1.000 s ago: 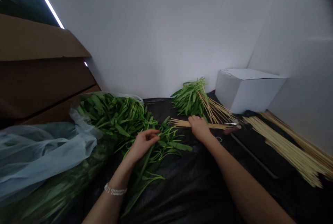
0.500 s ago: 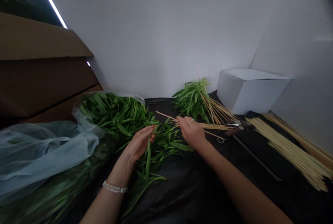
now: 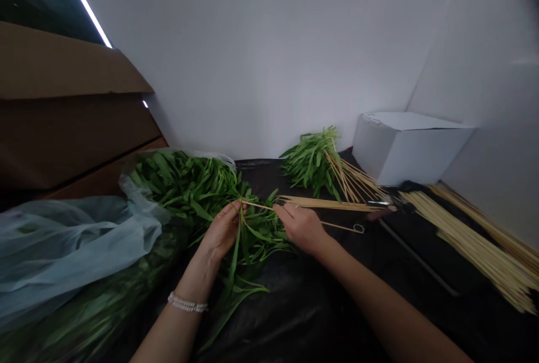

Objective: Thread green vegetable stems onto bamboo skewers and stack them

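Observation:
My left hand (image 3: pixel 225 228), closed, pinches a stem of leafy greens (image 3: pixel 236 250) whose long leaves hang below the fingers. My right hand (image 3: pixel 300 227) is closed around a thin wooden skewer (image 3: pixel 259 204). The skewer's tip reaches the stem at my left fingertips; whether it has pierced the stem I cannot tell. Its other end sticks out to the right of my right hand, by a small ring (image 3: pixel 359 228). Loose greens (image 3: pixel 269 234) lie between and under both hands. Just behind my right hand lie several bare skewers (image 3: pixel 328 203).
A plastic bag (image 3: pixel 84 239) with a heap of greens (image 3: pixel 181 183) lies at left, below a cardboard box (image 3: pixel 71 65). Skewers loaded with greens (image 3: pixel 314 160) rest near the wall. At right are a white box (image 3: pixel 412 144), scissors (image 3: pixel 381 208) and a pile of skewers (image 3: pixel 467 245).
My right hand has moved left and slightly down, bringing the skewer's tip from above and apart to the stem at my left fingers. My left hand has barely moved.

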